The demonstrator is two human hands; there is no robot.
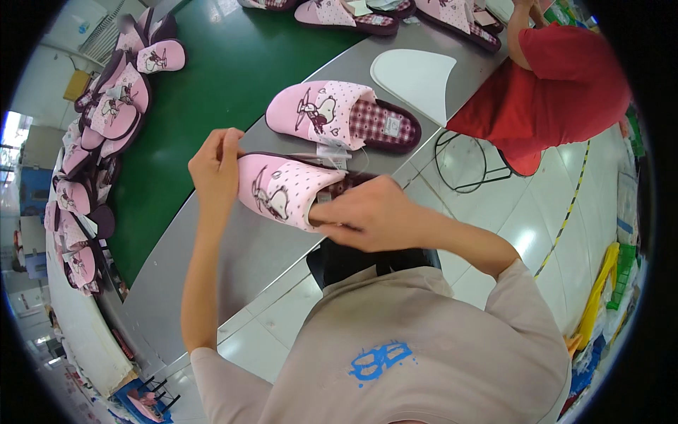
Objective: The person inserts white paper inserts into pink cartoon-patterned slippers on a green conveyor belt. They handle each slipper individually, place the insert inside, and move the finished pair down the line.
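Note:
A pink dotted slipper [279, 191] with a cartoon dog print and dark plaid lining is tilted over the table's front edge. At its toe, my left hand [215, 166] is closed on the rim. My right hand [378, 215] is at the foot opening, its fingers bent and partly inside, gripping the slipper there; the fingertips are hidden. Just beyond lies a matching slipper [311, 113], toe to the left, its plaid insole showing. A white paper tag [332, 157] on a thin loop hangs between the two slippers.
The grey table edge [176, 261] borders a green surface [205, 63]. Piled pink slippers [113, 113] line the far left; more slippers [346, 18] lie at the back. A white sole-shaped board [417, 74] is near a person in red [558, 92]. A round stool [462, 162] stands right.

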